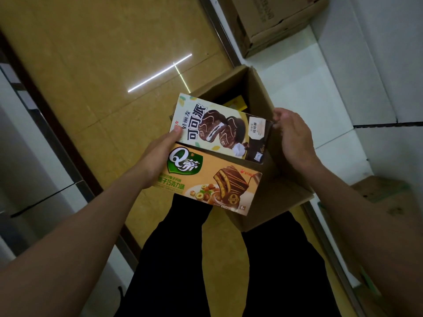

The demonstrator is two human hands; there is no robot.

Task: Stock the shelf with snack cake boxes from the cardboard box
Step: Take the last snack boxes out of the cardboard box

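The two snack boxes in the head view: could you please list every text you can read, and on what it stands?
"好丽友 可可派": white cocoa pie box, held by the left hand and right hand.
"Q蒂": green badge, orange hazelnut box.
"巧克力味": same box, below the badge.
"6": its lower corner.
Other small print and the closed carton: too blurred.

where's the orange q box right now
In the head view the orange box sits centre frame, held by the left hand, just below the white box and over the open carton.
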